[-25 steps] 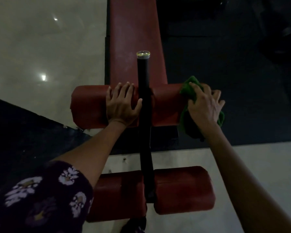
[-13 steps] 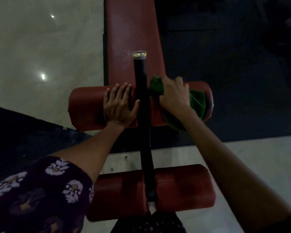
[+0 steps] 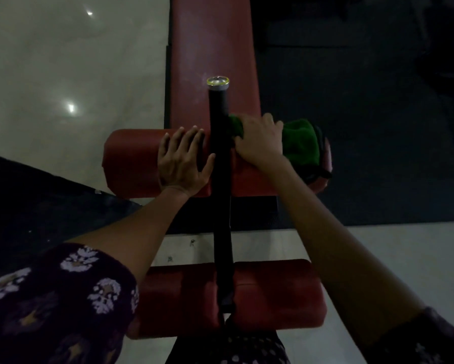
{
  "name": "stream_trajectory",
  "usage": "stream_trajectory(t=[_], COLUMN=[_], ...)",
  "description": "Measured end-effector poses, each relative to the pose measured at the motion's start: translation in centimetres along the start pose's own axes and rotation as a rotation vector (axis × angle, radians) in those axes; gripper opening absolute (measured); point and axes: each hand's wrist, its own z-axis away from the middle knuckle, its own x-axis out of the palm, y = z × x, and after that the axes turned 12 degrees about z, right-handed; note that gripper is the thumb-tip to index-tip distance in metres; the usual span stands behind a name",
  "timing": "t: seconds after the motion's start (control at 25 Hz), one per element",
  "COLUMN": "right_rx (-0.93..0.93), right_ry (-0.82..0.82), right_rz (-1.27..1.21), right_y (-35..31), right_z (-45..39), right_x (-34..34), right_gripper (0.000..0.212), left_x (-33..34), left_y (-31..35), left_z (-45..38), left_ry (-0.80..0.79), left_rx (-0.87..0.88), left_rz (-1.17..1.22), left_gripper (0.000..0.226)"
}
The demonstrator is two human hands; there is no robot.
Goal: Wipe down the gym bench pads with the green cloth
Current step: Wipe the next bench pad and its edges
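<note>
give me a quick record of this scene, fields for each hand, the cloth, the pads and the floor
left hand: left hand rests flat, fingers spread, on the upper roller pad, left of the black post
right hand: right hand grips the green cloth against the same pad, right of the post
cloth: bunched, draped over the pad's right end
other pads: long bench pad beyond; lower roller pad nearer the person
floor: pale tile at left, dark mat at right

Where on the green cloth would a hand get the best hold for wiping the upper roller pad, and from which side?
Probably from above, at the bunched end nearest the black post. The green cloth lies draped over the curved top of the upper roller pad, so a palm pressing down with fingers curled over it follows the curve. The right hand holds it that way; the left hand rests flat on the pad.
</note>
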Motion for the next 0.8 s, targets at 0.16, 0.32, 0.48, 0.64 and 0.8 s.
stream_trajectory(t=[0.16,0.32,0.48,0.64,0.8], right_rx=[-0.25,-0.532,-0.464,-0.703,-0.996], right_ry=[0.413,0.613,0.716,0.744,0.737], right_rz=[0.081,0.383,0.357,0.58,0.758], right_y=[2.5,11.4,10.2,6.0,9.8], right_z=[6.6,10.4,9.1,7.9,7.6], right_x=[4.8,10.0,10.2,11.1,10.4], right_gripper=[0.059,0.042,0.037,0.041,0.049], left_x=[0.2,0.1,0.0,-0.5,-0.7], left_y=[-0.1,0.0,0.2,0.4,0.5], left_z=[0.0,0.2,0.2,0.0,0.0], left_ry=[-0.014,-0.019,-0.037,-0.074,-0.076], left_rx=[0.011,-0.002,0.007,-0.035,-0.028], left_rz=[-0.03,-0.01,-0.02,0.018,0.021], left_gripper=[0.053,0.054,0.053,0.049,0.046])
